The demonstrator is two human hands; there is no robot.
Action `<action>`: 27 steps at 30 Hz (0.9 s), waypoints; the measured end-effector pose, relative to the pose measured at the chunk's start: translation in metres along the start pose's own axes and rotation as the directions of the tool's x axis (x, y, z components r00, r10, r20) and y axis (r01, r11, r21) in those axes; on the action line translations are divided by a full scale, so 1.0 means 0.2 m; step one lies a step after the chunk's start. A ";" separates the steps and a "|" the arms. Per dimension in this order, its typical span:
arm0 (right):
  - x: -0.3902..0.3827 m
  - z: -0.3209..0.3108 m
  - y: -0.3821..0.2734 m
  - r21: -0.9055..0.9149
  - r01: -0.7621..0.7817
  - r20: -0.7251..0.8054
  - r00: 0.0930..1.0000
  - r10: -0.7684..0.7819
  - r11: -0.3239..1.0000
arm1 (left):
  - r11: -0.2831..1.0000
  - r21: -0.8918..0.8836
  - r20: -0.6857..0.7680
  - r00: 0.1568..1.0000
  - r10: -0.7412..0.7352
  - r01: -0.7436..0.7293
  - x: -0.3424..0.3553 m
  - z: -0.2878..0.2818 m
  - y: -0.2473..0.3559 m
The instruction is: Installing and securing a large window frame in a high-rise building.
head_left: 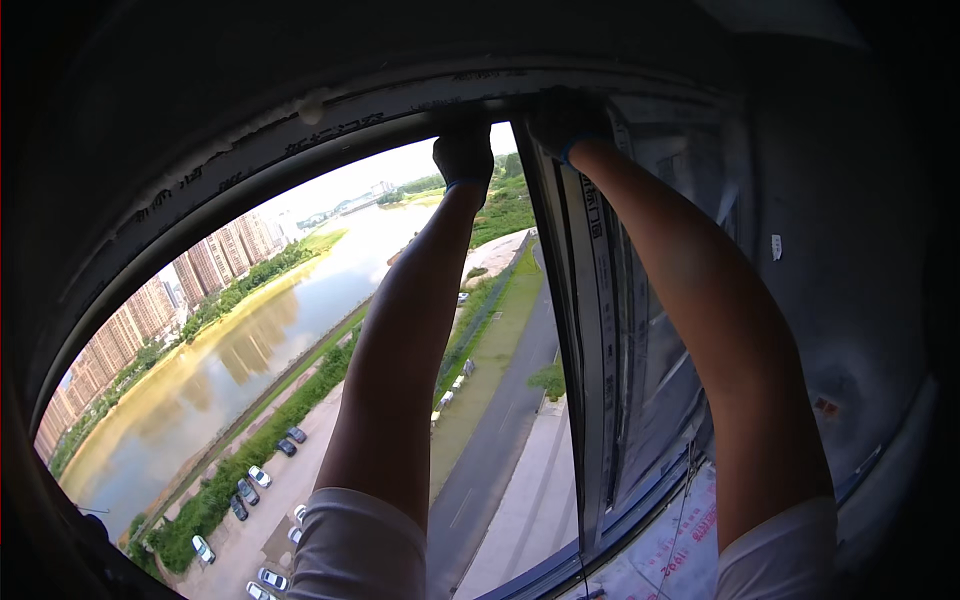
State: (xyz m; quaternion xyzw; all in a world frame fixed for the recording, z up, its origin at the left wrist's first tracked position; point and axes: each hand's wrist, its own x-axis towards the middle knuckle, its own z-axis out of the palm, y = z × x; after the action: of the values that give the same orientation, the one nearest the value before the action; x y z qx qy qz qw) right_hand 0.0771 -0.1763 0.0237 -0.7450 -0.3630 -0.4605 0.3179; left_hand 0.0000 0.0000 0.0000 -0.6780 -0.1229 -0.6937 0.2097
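Dark, matte gloves cover both hands, each with a thin blue cuff at the wrist, and both bare forearms rise straight up from short white sleeves at the lower edge of the view. The left hand [463,150] is raised to the top rail of the window frame [300,135], a pale, smooth profile still wrapped in protective film with dark printing; its fingers curl up against the underside of the rail, and whether that grip is clenched or merely pressing I cannot tell. Just to the right of it, the right hand [562,120] reaches to the top corner of the open window sash [590,330], a long, narrow, grey-framed panel that hangs edge-on and runs down from that grip to the bottom of the view; the fingers are lost in shadow above the sash, so the state of this grip cannot be told either. The sash glass, right of the right forearm, carries film and small stickers. Below and between the two grips the opening shows a broad greenish-brown river [230,350], a row of tall apartment blocks on its far bank, a grey road [505,420] and several parked cars [262,478] far beneath.
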 end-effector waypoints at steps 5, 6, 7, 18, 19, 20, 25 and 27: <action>0.00 -0.09 -0.05 -0.010 0.059 0.065 0.996 -0.059 0.998 | 0.996 0.071 0.169 0.983 -0.074 0.062 0.04 -0.19 -0.10; -0.04 -0.09 -0.06 -0.008 0.047 0.082 0.996 -0.046 0.999 | 1.000 -0.006 0.112 0.993 -0.021 0.022 -0.01 -0.22 -0.16; -0.05 -0.08 -0.05 -0.015 0.041 0.035 0.999 -0.040 0.999 | 0.998 -0.003 0.030 0.998 0.062 -0.062 -0.03 -0.25 -0.18; -0.03 -0.03 -0.04 0.014 -0.011 0.074 0.997 0.010 1.000 | 1.000 0.017 0.102 0.995 0.011 -0.013 -0.07 -0.62 -0.50; -0.03 -0.02 -0.02 0.014 0.008 0.018 1.000 -0.008 1.000 | 0.991 -0.094 0.149 0.986 -0.078 0.093 -0.06 -0.67 -0.49; -0.02 -0.02 0.00 0.014 0.026 -0.037 0.999 -0.026 1.000 | 0.972 -0.196 0.129 0.986 -0.108 0.133 -0.06 -0.72 -0.50; -0.05 0.02 0.01 -0.038 0.121 -0.135 0.983 -0.125 0.992 | 0.667 -0.525 0.271 0.846 -0.459 0.529 -0.11 -1.01 -0.56; -0.01 -0.09 0.01 -0.037 0.099 -0.033 0.994 -0.100 0.994 | 0.692 -0.480 0.367 0.840 -0.400 0.539 -0.17 -1.12 -0.67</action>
State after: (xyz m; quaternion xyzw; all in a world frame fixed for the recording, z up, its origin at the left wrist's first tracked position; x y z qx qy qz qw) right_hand 0.0700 -0.1937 0.0283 -0.7235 -0.3858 -0.4950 0.2877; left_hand -0.2609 0.0214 -0.0294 -0.7305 -0.1059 -0.6435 -0.2027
